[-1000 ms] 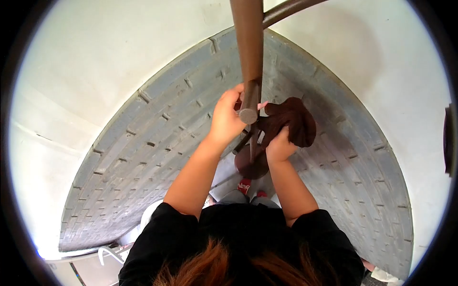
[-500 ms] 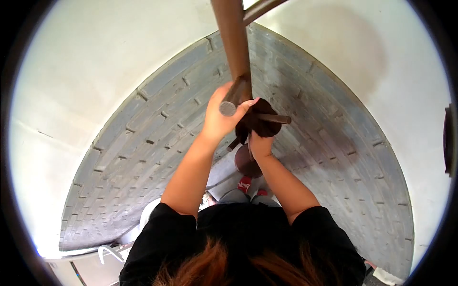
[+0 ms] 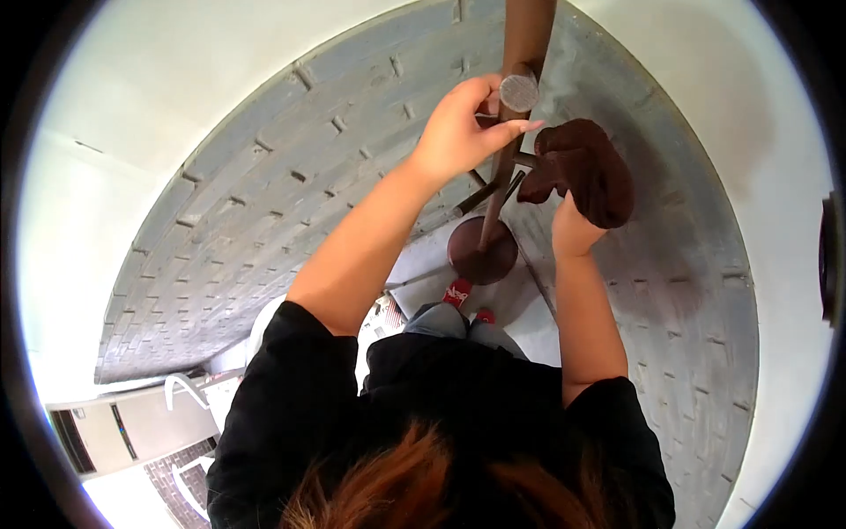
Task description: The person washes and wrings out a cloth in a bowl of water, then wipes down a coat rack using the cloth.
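A brown upright pole point(image 3: 529, 37) with several short pegs runs from the top of the view down to a round brown base point(image 3: 483, 250) on the floor. My left hand point(image 3: 460, 130) is closed around the pole just below a peg with a grey round end. My right hand point(image 3: 577, 227) holds a dark brown cloth item point(image 3: 589, 167), possibly a cap, from underneath. Part of this item touches or overlaps a peg on the pole's right side. Most of my right fingers are hidden by the cloth.
A grey brick-patterned wall point(image 3: 291, 189) curves around behind the pole. My red shoes point(image 3: 456, 292) are close to the base. White chair-like frames point(image 3: 187, 390) and a pale cabinet point(image 3: 154, 423) stand at the lower left. A dark object point(image 3: 828, 262) is at the right edge.
The view has shifted, showing more floor. My right hand and the brown cloth have moved right, away from the pole, after being close against it. My left hand still grips the pole.
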